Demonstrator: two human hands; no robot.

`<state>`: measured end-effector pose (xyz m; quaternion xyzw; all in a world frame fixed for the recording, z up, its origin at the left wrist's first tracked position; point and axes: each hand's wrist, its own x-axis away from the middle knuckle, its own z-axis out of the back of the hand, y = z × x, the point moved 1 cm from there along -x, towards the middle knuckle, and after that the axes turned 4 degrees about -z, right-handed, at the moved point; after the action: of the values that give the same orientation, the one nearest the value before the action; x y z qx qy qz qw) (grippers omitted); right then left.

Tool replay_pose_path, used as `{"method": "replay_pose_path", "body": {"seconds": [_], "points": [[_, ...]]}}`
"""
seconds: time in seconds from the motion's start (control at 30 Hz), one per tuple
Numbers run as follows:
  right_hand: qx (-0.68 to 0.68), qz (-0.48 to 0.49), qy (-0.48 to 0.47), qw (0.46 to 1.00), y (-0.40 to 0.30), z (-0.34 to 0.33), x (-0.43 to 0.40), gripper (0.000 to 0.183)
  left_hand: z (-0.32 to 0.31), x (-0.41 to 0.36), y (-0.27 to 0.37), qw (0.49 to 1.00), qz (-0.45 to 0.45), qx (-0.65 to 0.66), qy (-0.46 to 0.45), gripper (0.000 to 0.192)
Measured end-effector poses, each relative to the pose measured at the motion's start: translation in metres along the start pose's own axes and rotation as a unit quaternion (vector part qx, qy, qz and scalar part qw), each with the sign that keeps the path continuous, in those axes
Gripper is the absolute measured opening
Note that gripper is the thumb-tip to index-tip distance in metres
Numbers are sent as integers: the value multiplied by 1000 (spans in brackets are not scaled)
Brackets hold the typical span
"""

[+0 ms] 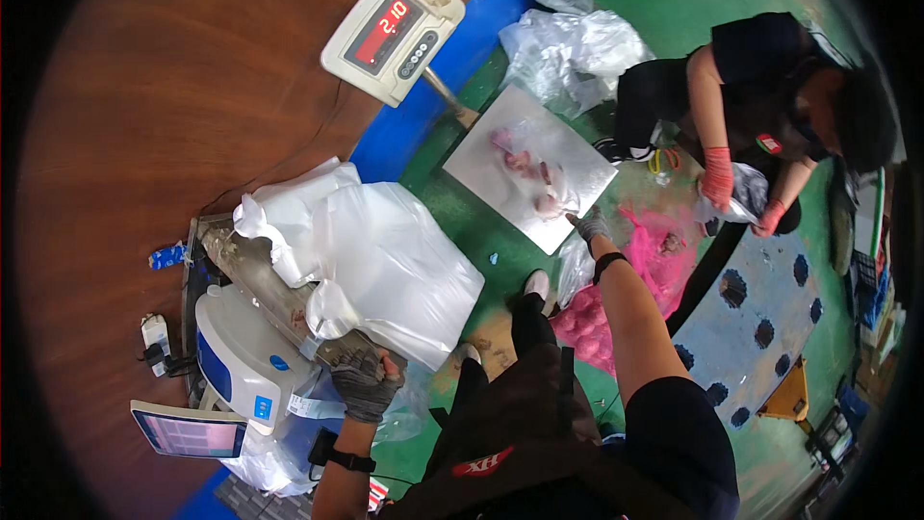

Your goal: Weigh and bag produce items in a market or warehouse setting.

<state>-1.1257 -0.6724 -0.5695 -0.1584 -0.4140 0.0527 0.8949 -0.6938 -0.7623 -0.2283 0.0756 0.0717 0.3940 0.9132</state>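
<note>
My right hand (593, 226), in a grey knit glove, reaches to the near corner of the metal scale platform (491, 180). Its fingertips are at the edge of a clear plastic bag (546, 205) holding reddish produce, perhaps shallots or onions. Whether the fingers grip the bag is unclear. My left hand (366, 384), gloved the same way, has curled fingers beside a worn stand (263, 303); I cannot tell if anything is inside them. A stack of translucent white plastic bags (404, 253) drapes over that stand, just above the left hand. The label printer (249, 357) sits to its left.
The scale's display head (393, 29) shows lit red digits. Pink net sacks (588, 328) lie beside my right arm. A co-worker (758, 101) in red gloves handles a plastic bag (743, 195). A blue-grey panel with holes (751, 289), a screen (191, 433) and loose plastic (570, 50) surround me.
</note>
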Motion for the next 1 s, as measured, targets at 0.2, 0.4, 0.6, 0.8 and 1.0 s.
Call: {"method": "replay_pose_path", "body": {"seconds": [0.2,0.4,0.6,0.8,1.0], "points": [[-69,-1,-39,997,-19,-35,-42,50,0,-12,9,1000,26,7,-16,10],[-327,22,-194,925,-41,-33,26,40,5,-10,3,1000,-24,2,-10,9],[-396,77,-161,901,-18,-2,90,36,14,-13,5,999,-37,-15,-29,12],[-284,251,-218,899,-6,56,248,34,26,-10,8,997,-79,20,14,15],[-355,287,-244,856,22,155,509,34,16,17,24,965,-165,193,60,31]]}}
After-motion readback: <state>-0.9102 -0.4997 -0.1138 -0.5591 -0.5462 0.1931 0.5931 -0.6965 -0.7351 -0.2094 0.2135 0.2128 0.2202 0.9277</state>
